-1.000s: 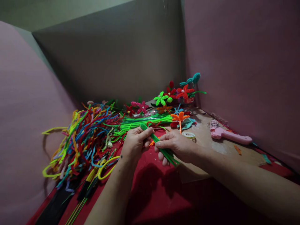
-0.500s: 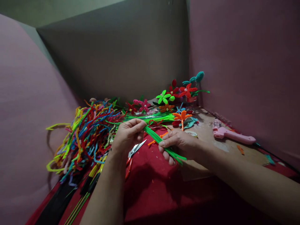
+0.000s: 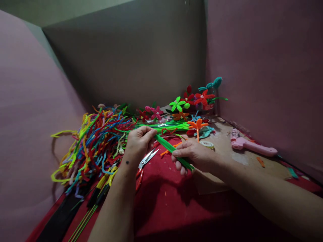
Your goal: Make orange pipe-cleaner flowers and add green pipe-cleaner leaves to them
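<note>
Both hands grip a green stem (image 3: 168, 147) over the red cloth (image 3: 166, 198): left hand (image 3: 137, 143) pinches its far end, right hand (image 3: 194, 155) clasps the near part, scissors (image 3: 143, 164) lying just beneath.

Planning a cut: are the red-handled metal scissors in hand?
No, the scissors lie on the red cloth; left hand and right hand hold green fuzzy pipe cleaners.

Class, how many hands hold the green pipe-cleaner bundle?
2. The left hand pinches the far end of the green pipe-cleaner bundle; the right hand grips its near end, over the red cloth. No others show.
</note>
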A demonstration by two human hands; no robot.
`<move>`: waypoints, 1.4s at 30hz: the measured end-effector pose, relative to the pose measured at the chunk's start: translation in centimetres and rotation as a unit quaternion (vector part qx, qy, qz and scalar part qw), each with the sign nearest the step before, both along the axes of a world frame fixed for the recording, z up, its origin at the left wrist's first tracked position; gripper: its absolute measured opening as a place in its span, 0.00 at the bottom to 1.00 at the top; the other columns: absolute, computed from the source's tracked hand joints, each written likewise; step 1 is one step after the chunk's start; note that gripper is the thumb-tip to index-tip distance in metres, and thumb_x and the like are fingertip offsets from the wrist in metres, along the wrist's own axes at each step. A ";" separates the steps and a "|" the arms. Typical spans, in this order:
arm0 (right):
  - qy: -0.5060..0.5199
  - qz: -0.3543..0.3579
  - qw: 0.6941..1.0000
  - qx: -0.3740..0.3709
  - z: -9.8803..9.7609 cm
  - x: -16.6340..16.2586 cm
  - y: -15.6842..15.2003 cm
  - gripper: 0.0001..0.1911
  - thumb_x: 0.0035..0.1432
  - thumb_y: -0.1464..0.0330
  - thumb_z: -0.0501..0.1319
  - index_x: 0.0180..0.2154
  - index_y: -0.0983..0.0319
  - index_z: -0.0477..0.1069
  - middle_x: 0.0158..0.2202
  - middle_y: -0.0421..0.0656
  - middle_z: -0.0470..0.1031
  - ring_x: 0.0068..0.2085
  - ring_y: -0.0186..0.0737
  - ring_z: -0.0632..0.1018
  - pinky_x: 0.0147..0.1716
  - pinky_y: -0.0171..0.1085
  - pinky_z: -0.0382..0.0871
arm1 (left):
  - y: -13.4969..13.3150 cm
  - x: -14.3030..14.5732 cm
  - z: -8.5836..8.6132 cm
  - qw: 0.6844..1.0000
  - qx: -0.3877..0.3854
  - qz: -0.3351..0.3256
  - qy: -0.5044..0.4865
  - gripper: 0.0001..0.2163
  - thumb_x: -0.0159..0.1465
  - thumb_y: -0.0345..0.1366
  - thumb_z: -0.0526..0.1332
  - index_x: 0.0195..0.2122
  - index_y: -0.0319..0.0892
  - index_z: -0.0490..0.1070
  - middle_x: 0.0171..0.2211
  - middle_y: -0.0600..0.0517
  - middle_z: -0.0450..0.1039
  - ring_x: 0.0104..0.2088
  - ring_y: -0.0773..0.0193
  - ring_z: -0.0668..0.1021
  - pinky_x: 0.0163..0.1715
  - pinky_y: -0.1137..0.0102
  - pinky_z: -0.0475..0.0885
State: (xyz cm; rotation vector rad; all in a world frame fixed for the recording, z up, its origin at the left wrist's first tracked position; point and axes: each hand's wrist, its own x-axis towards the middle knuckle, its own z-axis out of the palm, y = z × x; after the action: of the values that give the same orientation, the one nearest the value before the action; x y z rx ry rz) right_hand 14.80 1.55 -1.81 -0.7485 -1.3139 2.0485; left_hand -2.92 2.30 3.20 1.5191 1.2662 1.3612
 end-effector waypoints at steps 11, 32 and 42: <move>0.036 -0.012 0.999 -0.004 0.2 0.4 0.5 0.07 0.52 0.72 0.57 0.25 0.69 0.70 0.16 0.44 0.73 0.15 0.35 0.74 0.15 0.31 0.69 | 0.4 1.1 -2.6 0.939 -0.181 -0.256 -0.142 0.12 0.50 0.37 0.66 0.34 0.37 0.72 0.14 0.58 0.61 0.12 0.78 0.59 0.12 0.79 0.51; 0.014 -0.024 0.999 0.044 0.0 0.2 0.7 0.08 0.52 0.72 0.55 0.25 0.69 0.69 0.16 0.42 0.72 0.14 0.33 0.72 0.13 0.30 0.67 | 0.1 1.8 -1.8 0.984 -0.139 -0.106 -0.035 0.16 0.48 0.39 0.66 0.11 0.37 0.64 0.06 0.57 0.58 0.06 0.75 0.59 0.05 0.78 0.51; 0.000 -0.037 0.998 0.044 -0.1 0.4 1.1 0.07 0.51 0.71 0.57 0.25 0.69 0.69 0.15 0.41 0.71 0.14 0.32 0.72 0.13 0.29 0.66 | 0.8 1.3 -2.2 0.980 -0.153 -0.126 -0.022 0.17 0.50 0.41 0.65 0.13 0.38 0.62 0.08 0.58 0.57 0.08 0.75 0.59 0.07 0.77 0.53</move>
State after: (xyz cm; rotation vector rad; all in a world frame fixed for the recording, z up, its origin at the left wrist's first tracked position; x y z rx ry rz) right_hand 15.22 2.68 -1.93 -0.7465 -1.3479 1.9200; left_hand -1.63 3.11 0.97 1.3714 1.1499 0.9821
